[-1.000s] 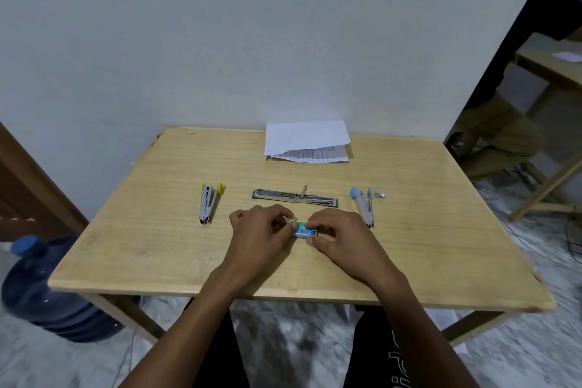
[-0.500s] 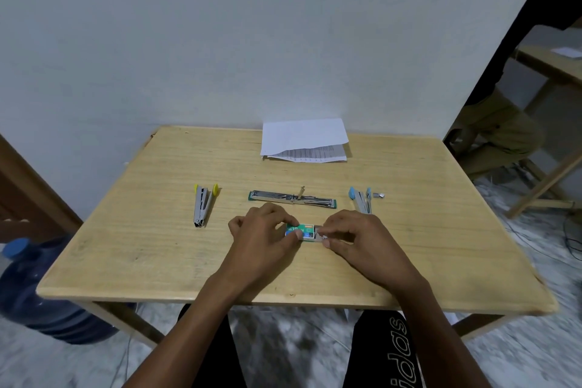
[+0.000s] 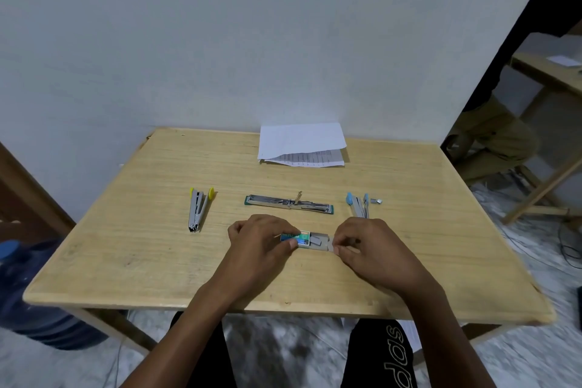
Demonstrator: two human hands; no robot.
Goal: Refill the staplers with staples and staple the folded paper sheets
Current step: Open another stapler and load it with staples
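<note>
A small green-blue staple box [image 3: 301, 239] lies on the wooden table [image 3: 132, 249] between my hands. My left hand [image 3: 258, 246] pinches the box sleeve. My right hand [image 3: 367, 247] grips the grey inner tray [image 3: 321, 242], which sticks out to the right with grey staple strips showing in it. A yellow-tipped stapler [image 3: 199, 208] lies open at the left. In the middle a green stapler [image 3: 288, 203] lies opened out flat. A blue-tipped stapler [image 3: 359, 206] lies at the right, partly behind my right hand. The folded paper sheets [image 3: 300, 143] rest at the table's far edge.
A small metal piece [image 3: 377, 201] lies beside the blue-tipped stapler. A blue water bottle [image 3: 28, 299] stands on the floor at the left. A person sits by another wooden table [image 3: 548, 72] at the right. The wall rises right behind the table.
The staple box was closed between my hands; my right hand has since drawn the inner tray out to the right while my left hand held the sleeve.
</note>
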